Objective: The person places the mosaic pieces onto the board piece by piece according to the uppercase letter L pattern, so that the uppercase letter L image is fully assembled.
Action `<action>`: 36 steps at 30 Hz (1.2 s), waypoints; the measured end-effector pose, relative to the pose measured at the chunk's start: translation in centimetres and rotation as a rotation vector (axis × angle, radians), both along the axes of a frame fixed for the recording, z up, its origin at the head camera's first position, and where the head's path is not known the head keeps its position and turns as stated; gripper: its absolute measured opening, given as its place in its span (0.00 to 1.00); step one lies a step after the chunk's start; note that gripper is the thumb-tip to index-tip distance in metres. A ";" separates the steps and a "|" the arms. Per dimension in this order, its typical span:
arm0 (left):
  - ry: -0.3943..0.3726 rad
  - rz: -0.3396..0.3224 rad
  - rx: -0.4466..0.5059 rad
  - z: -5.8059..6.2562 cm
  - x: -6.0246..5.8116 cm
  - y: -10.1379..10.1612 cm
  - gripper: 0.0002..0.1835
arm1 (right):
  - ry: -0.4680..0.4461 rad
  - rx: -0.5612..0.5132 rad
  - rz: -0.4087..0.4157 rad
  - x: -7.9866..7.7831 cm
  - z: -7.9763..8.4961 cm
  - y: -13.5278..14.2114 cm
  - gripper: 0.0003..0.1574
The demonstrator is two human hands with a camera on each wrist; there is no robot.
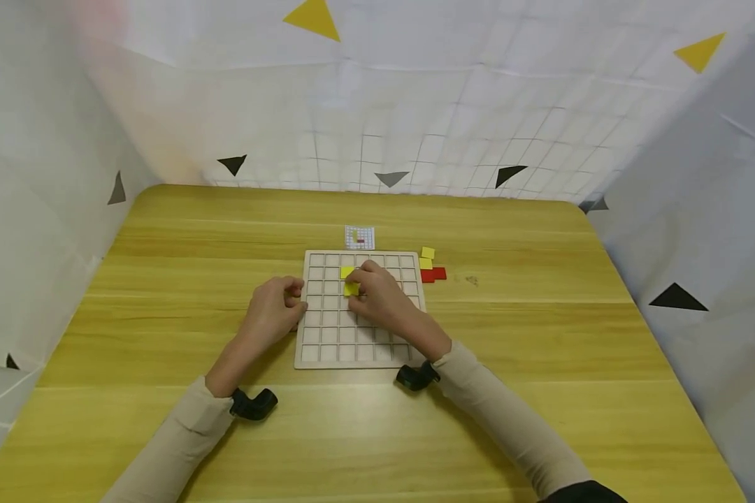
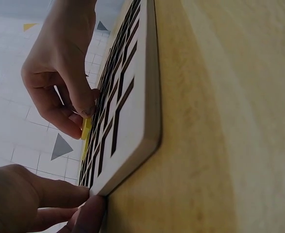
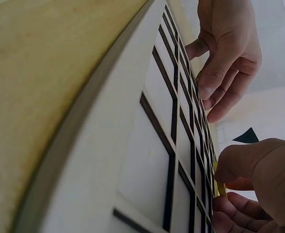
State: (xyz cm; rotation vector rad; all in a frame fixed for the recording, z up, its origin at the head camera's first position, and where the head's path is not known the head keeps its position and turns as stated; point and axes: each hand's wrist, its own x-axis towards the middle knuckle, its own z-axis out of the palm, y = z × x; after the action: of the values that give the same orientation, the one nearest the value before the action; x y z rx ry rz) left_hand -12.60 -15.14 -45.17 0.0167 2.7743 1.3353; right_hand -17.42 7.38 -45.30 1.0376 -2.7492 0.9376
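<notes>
A pale wooden board (image 1: 352, 365) with a grid of square recesses lies on the table. My right hand (image 1: 382, 299) is over its upper middle, thumb and fingers pinching a yellow square tile (image 1: 351, 288). Seen from the left wrist, that tile (image 2: 86, 129) stands tilted close over the grid. Just beyond it, another yellow tile (image 1: 347, 272) lies in a recess. At the board's left edge, my left hand (image 1: 270, 307) grips the rim between thumb and finger; the left wrist view shows these fingertips (image 2: 79, 195) right at the corner.
Beyond the board lies a small printed card (image 1: 360, 238) with a coloured grid pattern. Loose yellow tiles (image 1: 428, 252) and red tiles (image 1: 440, 273) sit off its upper right side. White sheeting (image 1: 415, 91) with triangles surrounds the wooden table (image 1: 541, 419).
</notes>
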 end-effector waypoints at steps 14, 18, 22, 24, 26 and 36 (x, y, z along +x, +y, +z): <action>0.000 -0.009 0.008 0.0 -0.1 -0.1 0.22 | 0.009 0.034 -0.004 -0.6 -0.1 -0.6 0.15; -0.007 -0.005 0.014 0.0 0.0 0.0 0.22 | -0.007 0.054 -0.009 -0.6 -0.1 -0.7 0.15; -0.010 -0.001 0.018 -0.1 0.0 0.0 0.22 | -0.011 0.057 -0.014 -0.7 -0.1 -0.8 0.15; -0.015 0.000 0.024 -0.1 0.0 0.0 0.22 | -0.009 0.058 -0.014 -0.7 -0.1 -0.8 0.15; -0.020 0.002 0.031 -0.1 0.0 0.0 0.23 | -0.009 0.065 -0.017 -0.7 0.0 -0.9 0.14; -0.023 0.004 0.049 -0.2 0.0 -0.1 0.23 | -0.035 0.111 -0.036 -0.8 0.4 -1.2 0.15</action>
State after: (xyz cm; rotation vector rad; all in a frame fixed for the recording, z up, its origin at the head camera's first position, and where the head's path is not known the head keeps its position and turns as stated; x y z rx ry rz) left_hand -12.65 -15.22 -45.37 -0.0019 2.7243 1.3949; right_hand -18.17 6.16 -44.88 0.9926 -2.8679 0.8138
